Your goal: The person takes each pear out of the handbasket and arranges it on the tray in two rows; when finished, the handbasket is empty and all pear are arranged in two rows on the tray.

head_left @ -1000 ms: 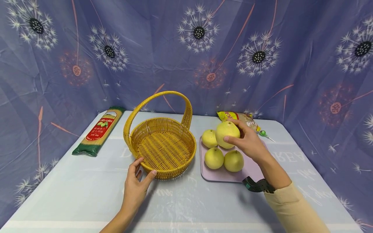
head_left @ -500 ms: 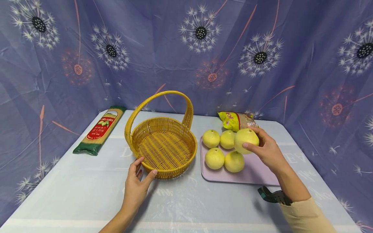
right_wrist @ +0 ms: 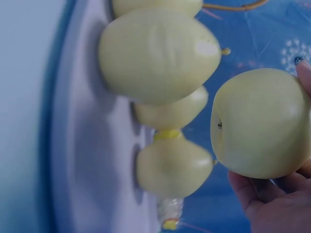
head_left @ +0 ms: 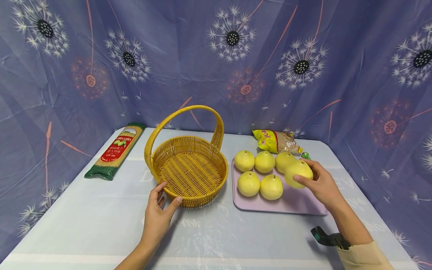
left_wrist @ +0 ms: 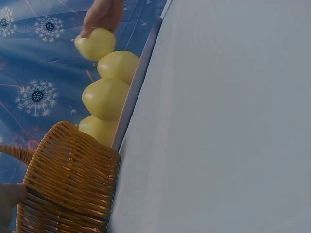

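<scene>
In the head view, my right hand (head_left: 317, 182) holds a pale yellow pear (head_left: 298, 173) by its sides, raised over the right part of a pink tray (head_left: 300, 200). Several similar pears (head_left: 248, 183) sit upright on that tray in two rows. The right wrist view shows the held pear (right_wrist: 262, 124) apart from the others, its calyx end visible. My left hand (head_left: 158, 213) rests at the front left of a round yellow wicker basket (head_left: 189, 172) with a tall handle. Its index finger and thumb touch the rim; the remaining fingers are partly hidden. Nothing lies inside the basket.
A green-and-red pack of spaghetti (head_left: 116, 152) lies at the table's back left. Behind the tray is a yellow snack bag (head_left: 276, 141), beside a small green-headed object (head_left: 305, 155). A blue dandelion-print curtain (head_left: 189, 56) hangs behind the white table (head_left: 209, 240).
My right hand has set down one pear in the back row, then another there. It now carries a further pear rightward and slightly nearer. The left hand and basket stay put.
</scene>
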Demonstrator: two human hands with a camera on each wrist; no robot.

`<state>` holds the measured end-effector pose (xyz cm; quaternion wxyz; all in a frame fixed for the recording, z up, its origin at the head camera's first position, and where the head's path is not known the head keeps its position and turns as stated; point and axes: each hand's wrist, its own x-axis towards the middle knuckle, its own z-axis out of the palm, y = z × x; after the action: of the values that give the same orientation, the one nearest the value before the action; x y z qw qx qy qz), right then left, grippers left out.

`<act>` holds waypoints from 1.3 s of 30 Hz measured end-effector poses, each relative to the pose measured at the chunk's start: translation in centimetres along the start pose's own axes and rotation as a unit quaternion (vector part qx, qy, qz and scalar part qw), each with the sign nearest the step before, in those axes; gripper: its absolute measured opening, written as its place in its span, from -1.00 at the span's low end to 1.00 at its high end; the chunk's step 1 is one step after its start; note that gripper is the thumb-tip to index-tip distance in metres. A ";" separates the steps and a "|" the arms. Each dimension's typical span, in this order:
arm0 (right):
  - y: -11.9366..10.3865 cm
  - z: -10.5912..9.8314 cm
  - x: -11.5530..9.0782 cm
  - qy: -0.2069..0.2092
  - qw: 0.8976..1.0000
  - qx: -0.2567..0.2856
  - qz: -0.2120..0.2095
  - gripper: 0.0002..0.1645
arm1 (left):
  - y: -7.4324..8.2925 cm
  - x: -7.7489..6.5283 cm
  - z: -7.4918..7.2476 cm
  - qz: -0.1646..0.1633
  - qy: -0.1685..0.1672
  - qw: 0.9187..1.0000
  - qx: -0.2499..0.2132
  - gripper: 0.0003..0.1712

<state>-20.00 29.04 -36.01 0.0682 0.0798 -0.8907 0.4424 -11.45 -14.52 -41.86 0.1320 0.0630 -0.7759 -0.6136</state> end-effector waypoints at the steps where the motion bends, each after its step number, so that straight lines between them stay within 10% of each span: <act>1: 0.3 0.0 -0.1 0.001 1.000 -0.001 0.001 -0.20 | 0.0 0.0 0.0 0.000 0.000 1.000 0.000 -0.23; 39: 6.2 0.5 -0.4 -0.032 0.995 -0.071 0.068 -0.03 | 0.1 0.0 0.0 -0.003 0.000 1.000 -0.001 -0.23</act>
<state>-20.88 32.40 -41.18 0.0150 0.0283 -0.9250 0.3785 -11.46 -14.51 -41.78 0.1301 0.0658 -0.7750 -0.6149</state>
